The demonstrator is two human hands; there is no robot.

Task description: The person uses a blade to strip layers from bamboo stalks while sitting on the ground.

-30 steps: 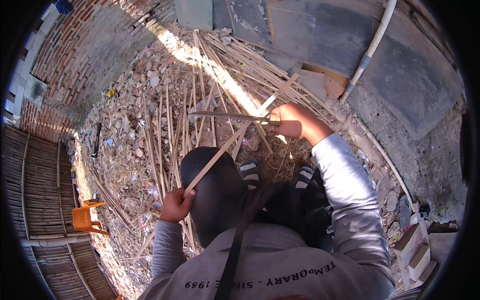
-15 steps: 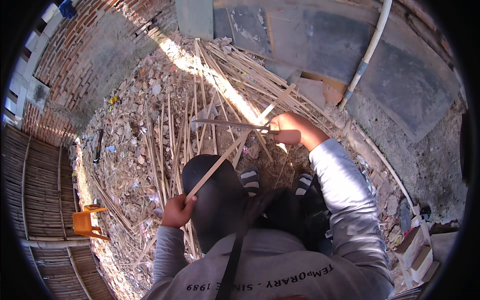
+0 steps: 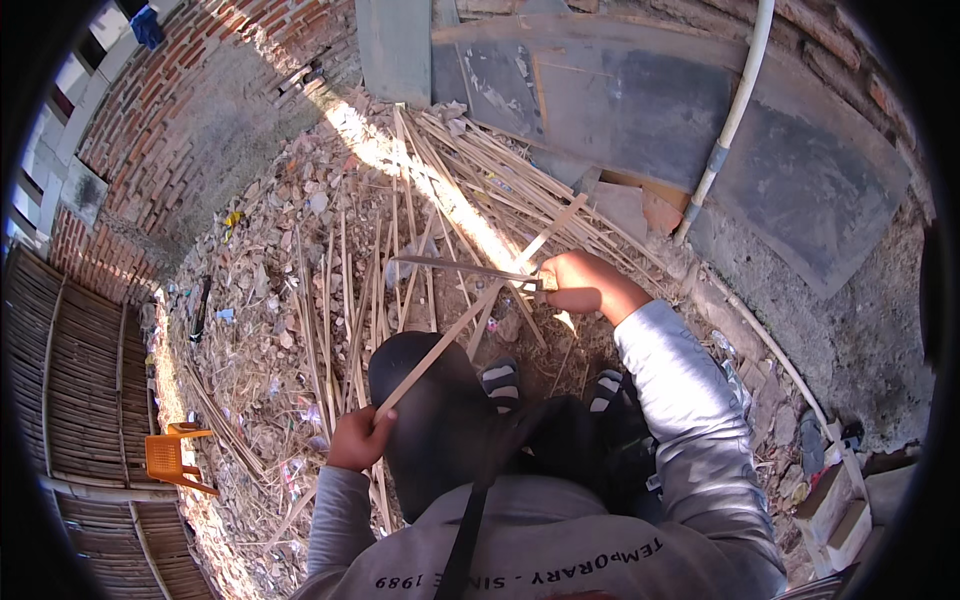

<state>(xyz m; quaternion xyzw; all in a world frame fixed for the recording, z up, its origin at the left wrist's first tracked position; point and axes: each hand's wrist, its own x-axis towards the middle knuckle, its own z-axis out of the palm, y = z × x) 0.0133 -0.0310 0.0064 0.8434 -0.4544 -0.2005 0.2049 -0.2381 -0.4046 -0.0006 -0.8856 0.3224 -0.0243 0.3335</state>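
My left hand (image 3: 360, 439) is closed around the near end of a long flat bamboo strip (image 3: 436, 350). The strip slants away to the upper right, over a dark rounded shape (image 3: 425, 425) in front of my body. In my right hand (image 3: 580, 284) is the handle of a long-bladed knife (image 3: 460, 266), its blade pointing left. Blade and strip cross close to that hand; whether the edge bites into the strip I cannot tell. The strip's far end reaches past my right knuckles.
Many loose bamboo strips (image 3: 480, 165) lie on rubble-strewn ground ahead. My sandalled feet (image 3: 500, 382) are below the knife. An orange plastic chair (image 3: 178, 460) stands left by a slatted bamboo wall (image 3: 90, 380). A pale pipe (image 3: 735, 110) and dark panels (image 3: 660, 95) stand at upper right.
The view has tilted slightly, so the scene sits lower. The knife's blade slopes a little more down toward the handle. Both hands keep their holds.
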